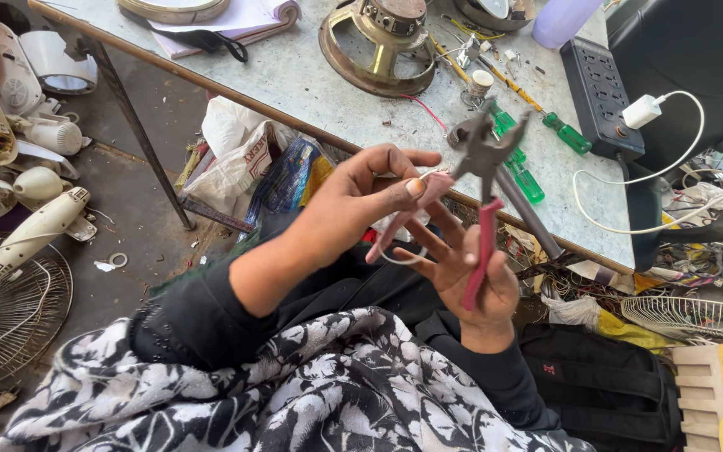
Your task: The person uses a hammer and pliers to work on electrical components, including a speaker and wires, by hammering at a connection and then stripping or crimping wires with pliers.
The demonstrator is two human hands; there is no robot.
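Both hands (pixel 361 201) (pixel 466 276) hold red-handled pliers (pixel 483 167); handles spread

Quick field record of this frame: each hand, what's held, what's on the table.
left hand: pinches one red handle of the pliers
right hand: grips the other red handle, palm up
pliers: handles spread, head pointing up over the table edge
table: speaker frame, green screwdrivers, black power strip with white charger
floor, left: fan parts

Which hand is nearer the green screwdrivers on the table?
Right. The right hand, holding the pliers, sits just below the green screwdrivers; the left hand is farther left of them.
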